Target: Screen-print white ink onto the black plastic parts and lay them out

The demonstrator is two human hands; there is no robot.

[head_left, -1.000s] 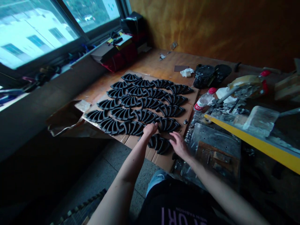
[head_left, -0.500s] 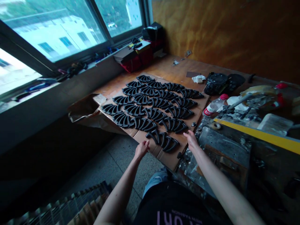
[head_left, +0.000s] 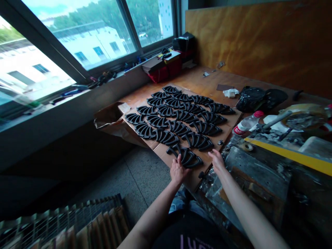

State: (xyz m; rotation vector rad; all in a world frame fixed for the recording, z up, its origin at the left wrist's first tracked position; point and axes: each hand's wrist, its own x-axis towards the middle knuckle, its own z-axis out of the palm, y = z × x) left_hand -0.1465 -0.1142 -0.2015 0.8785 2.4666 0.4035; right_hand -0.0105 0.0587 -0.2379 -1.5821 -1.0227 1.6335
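Observation:
Rows of black, curved, handle-like pieces [head_left: 178,128] lie nested in fans on a flat cardboard sheet [head_left: 162,152]. At the near end of the sheet is a short fan of these pieces [head_left: 190,157]. My left hand [head_left: 178,170] is at its near edge, fingers apart, seemingly touching the closest pieces. To the right of that fan, my right hand [head_left: 218,162] hovers over the sheet's right edge. Its thumb and fingertips are pinched together, and anything between them is too small to make out.
Right of the sheet stand a plastic bottle with a red cap [head_left: 247,122], a tape roll [head_left: 247,147], a yellow bar [head_left: 287,152] and a stained metal plate [head_left: 261,173]. A red box [head_left: 162,71] sits by the window. A wire rack [head_left: 59,214] is at lower left.
My left hand has moved right to the nearest fan, its fingers spreading from a closed shape. My right hand stays pinched near the sheet's edge. The view has shifted left and up.

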